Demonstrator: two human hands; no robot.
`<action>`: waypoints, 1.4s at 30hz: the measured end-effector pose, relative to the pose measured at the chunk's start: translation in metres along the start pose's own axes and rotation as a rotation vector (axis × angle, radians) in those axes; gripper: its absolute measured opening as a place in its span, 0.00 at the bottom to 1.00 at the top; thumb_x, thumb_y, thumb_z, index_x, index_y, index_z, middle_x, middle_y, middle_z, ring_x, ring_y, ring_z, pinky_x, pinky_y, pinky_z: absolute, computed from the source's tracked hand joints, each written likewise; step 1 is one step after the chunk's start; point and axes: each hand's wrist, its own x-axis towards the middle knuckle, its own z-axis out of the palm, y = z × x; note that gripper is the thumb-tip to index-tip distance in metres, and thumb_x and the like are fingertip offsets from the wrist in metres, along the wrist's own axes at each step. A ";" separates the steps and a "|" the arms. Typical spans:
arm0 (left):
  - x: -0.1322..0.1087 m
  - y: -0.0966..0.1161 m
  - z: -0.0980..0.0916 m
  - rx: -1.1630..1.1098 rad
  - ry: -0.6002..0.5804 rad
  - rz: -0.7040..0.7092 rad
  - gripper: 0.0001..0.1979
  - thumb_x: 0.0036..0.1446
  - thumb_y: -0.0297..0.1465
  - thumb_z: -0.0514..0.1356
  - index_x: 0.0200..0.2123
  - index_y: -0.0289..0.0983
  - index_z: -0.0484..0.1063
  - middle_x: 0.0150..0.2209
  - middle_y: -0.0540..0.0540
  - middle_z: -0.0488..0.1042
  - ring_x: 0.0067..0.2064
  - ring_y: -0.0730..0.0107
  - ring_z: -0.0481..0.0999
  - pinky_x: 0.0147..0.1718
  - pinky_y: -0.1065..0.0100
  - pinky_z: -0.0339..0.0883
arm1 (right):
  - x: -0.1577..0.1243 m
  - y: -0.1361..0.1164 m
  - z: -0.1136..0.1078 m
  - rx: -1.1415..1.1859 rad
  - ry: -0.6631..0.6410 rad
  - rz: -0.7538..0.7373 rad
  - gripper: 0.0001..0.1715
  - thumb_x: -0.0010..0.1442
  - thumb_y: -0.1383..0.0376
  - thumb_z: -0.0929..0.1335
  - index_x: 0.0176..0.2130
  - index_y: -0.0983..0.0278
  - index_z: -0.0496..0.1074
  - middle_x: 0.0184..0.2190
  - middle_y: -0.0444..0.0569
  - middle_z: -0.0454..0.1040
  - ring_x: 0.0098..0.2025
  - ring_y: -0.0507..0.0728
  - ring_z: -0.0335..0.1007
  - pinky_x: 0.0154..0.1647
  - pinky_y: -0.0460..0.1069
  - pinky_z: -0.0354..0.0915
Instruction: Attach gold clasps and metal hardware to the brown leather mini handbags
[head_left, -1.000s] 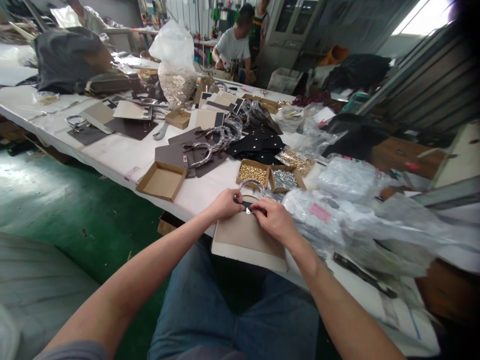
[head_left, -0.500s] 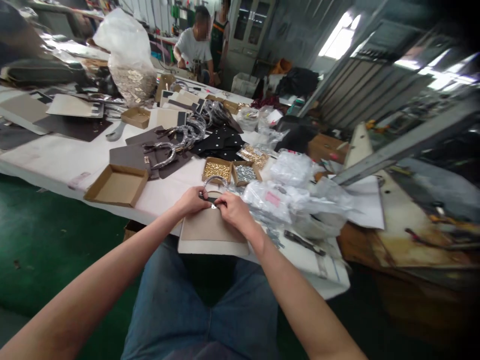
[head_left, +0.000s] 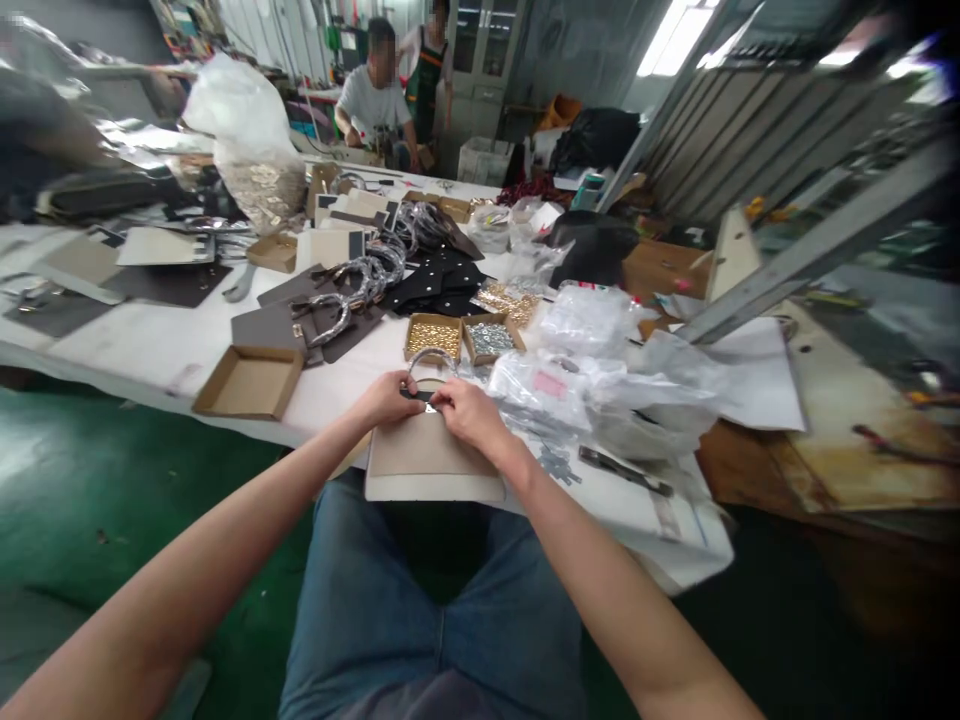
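A beige bag panel [head_left: 431, 455] lies at the table's front edge, with a plastic-wrapped loop handle [head_left: 433, 352] at its far side. My left hand [head_left: 390, 397] is closed on the panel's dark top edge, thumb and fingers pinched beside the handle. My right hand [head_left: 466, 408] pinches at the same edge, next to a small shiny metal piece [head_left: 430, 407]; what its fingertips hold is too small to make out. Just beyond the handle stand a box of gold-coloured hardware [head_left: 433, 338] and a box of silver hardware [head_left: 490, 339].
An open cardboard box [head_left: 249, 382] sits at left. Dark panels with wrapped handles [head_left: 330, 310] lie behind it. Clear plastic bags [head_left: 544, 390] and a dark metal tool [head_left: 626, 470] are on the right. A person [head_left: 379, 95] works across the table.
The camera view has shifted slightly, so the scene sits a little differently. Both hands stay at the panel's top edge with almost the same grip.
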 end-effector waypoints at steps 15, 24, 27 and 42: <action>-0.003 0.006 -0.002 -0.051 -0.021 -0.090 0.18 0.44 0.37 0.77 0.37 0.40 0.76 0.33 0.52 0.77 0.33 0.65 0.72 0.31 0.67 0.60 | 0.008 0.006 0.002 0.041 -0.005 -0.004 0.15 0.70 0.66 0.71 0.45 0.56 0.91 0.47 0.51 0.87 0.48 0.61 0.82 0.54 0.53 0.72; 0.002 -0.002 -0.007 -0.017 -0.073 -0.033 0.22 0.44 0.43 0.78 0.37 0.40 0.76 0.34 0.51 0.77 0.34 0.64 0.72 0.33 0.67 0.60 | 0.010 0.015 0.009 0.061 0.020 -0.005 0.14 0.69 0.67 0.73 0.44 0.54 0.91 0.46 0.50 0.87 0.46 0.60 0.82 0.51 0.52 0.72; 0.001 -0.003 -0.007 0.008 -0.053 0.021 0.21 0.45 0.43 0.78 0.37 0.40 0.75 0.33 0.52 0.76 0.35 0.64 0.72 0.33 0.67 0.59 | 0.009 0.019 0.010 0.098 0.021 -0.028 0.12 0.68 0.66 0.74 0.44 0.55 0.91 0.44 0.50 0.87 0.46 0.61 0.82 0.50 0.52 0.73; -0.006 0.002 -0.008 0.014 -0.054 0.037 0.20 0.47 0.43 0.75 0.38 0.41 0.75 0.29 0.54 0.74 0.31 0.66 0.71 0.32 0.67 0.58 | 0.007 0.016 0.009 0.164 0.034 0.013 0.12 0.67 0.67 0.76 0.45 0.53 0.92 0.45 0.49 0.88 0.46 0.61 0.83 0.50 0.54 0.73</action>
